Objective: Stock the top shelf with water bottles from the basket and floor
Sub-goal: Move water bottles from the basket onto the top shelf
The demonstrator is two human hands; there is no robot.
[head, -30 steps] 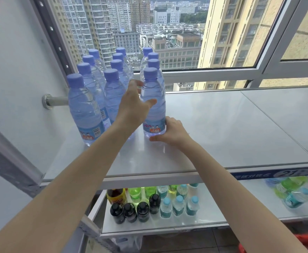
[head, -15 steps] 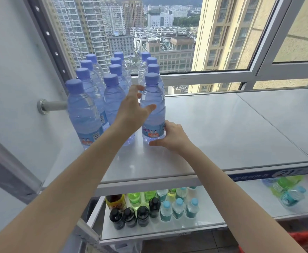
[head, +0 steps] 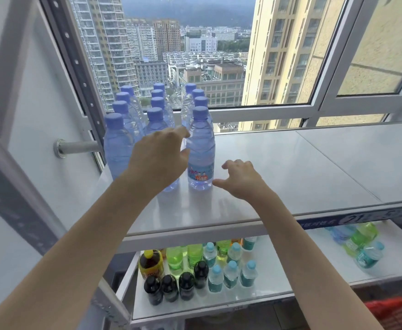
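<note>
Several clear water bottles with blue caps stand in three rows at the left end of the white top shelf [head: 278, 177]. The front bottle of the right row [head: 201, 151] stands upright by itself. My left hand [head: 158, 160] hovers just left of it, fingers spread and relaxed, fingertips near its shoulder. My right hand [head: 240, 179] is a little to the right of its base, fingers loosely curled, holding nothing. The front bottle of the middle row [head: 155, 120] is partly hidden behind my left hand.
The top shelf stretches bare to the right, in front of a window frame [head: 254, 113]. A lower shelf [head: 290, 282] carries dark, green and teal drink bottles. A red basket [head: 397, 313] shows at the bottom right corner. A grey upright with a pipe [head: 76, 147] stands left.
Both hands have let go of the front right bottle and drawn back slightly; the right hand moved off its base to the right. The bottle stays upright.
</note>
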